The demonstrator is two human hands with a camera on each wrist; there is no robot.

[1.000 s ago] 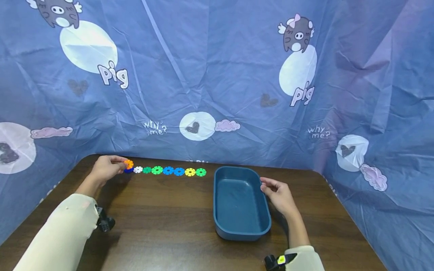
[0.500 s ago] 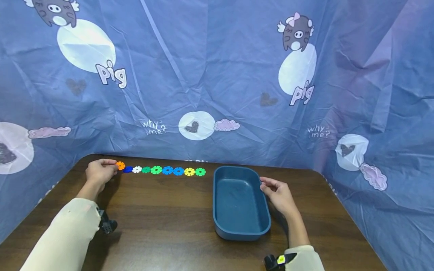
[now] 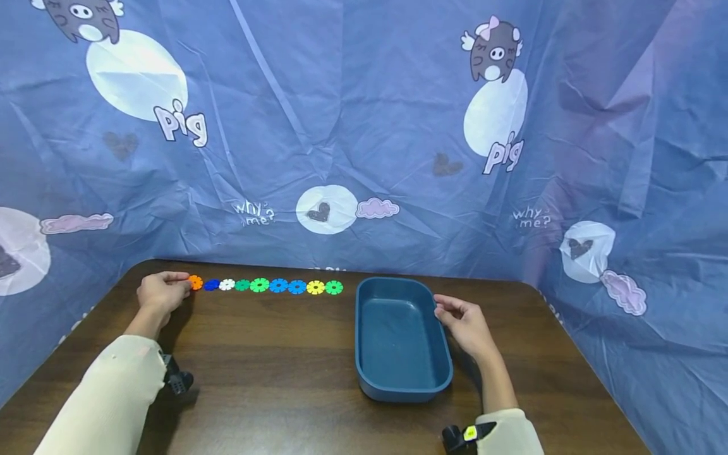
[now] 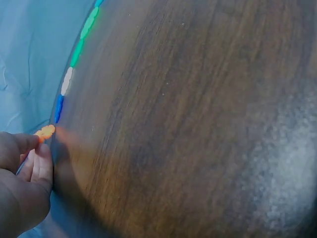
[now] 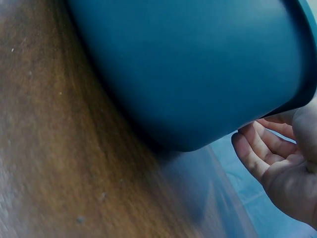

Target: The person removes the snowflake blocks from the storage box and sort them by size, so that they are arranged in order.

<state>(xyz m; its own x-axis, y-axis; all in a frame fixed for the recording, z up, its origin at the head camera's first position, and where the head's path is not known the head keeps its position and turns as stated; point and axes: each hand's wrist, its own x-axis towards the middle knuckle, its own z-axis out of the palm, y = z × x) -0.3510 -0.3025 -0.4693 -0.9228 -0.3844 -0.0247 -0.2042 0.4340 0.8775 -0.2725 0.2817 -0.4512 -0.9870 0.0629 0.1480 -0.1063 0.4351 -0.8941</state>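
In the head view my left hand (image 3: 161, 295) pinches an orange slotted plastic disc (image 3: 196, 282) between thumb and fingertips, at the left end of a row of toothed discs. Right beside it lies a dark blue disc (image 3: 212, 285), then a white disc (image 3: 227, 284). Seen from the left wrist, the orange disc (image 4: 46, 132) tilts a little near the table edge. My right hand (image 3: 466, 323) holds the right rim of a blue plastic bin (image 3: 398, 395), its fingers (image 5: 252, 144) against the outer side below the rim; the rim hides part of the grip.
The row runs on rightward with green discs (image 3: 259, 285), blue discs (image 3: 279, 285), a yellow disc (image 3: 315, 287) and a last green disc (image 3: 333, 287) left of the bin. Everything stands on a brown wooden table (image 3: 273, 379) before a blue printed cloth (image 3: 341, 126).
My left hand has carried the orange disc leftward from over the dark blue disc, then down to the row's left end. The right hand and bin keep their place.
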